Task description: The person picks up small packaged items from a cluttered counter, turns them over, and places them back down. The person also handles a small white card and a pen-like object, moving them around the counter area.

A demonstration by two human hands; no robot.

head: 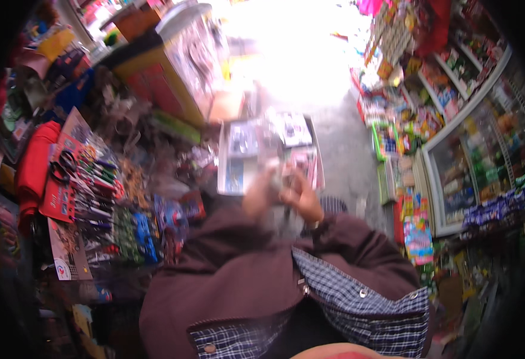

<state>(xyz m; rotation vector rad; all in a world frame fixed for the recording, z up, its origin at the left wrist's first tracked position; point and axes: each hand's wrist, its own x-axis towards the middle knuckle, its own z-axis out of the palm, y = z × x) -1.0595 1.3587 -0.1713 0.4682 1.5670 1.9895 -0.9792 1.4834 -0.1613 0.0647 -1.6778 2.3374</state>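
Both my hands meet in front of my body, above the near edge of a shallow white box (320, 157). A small pale object (276, 176) lies between them; motion blur hides what it is. My left hand (260, 190) is strongly blurred, and its fingers cannot be made out. My right hand (302, 195) has its fingers bent beside the small object; whether it grips it is unclear. Inside the box lie flat packets (294, 129) in clear wrapping, some with pink print. A blurred, see-through shape hangs over the middle of the box.
Pens and scissors (64, 166) on cards, beside a red cloth roll (38, 166), crowd the left. A large yellow and red carton (154, 85) stands at the upper left. A glass-doored cabinet (428, 193) and packed snack goods line the right, along a grey floor (347, 148).
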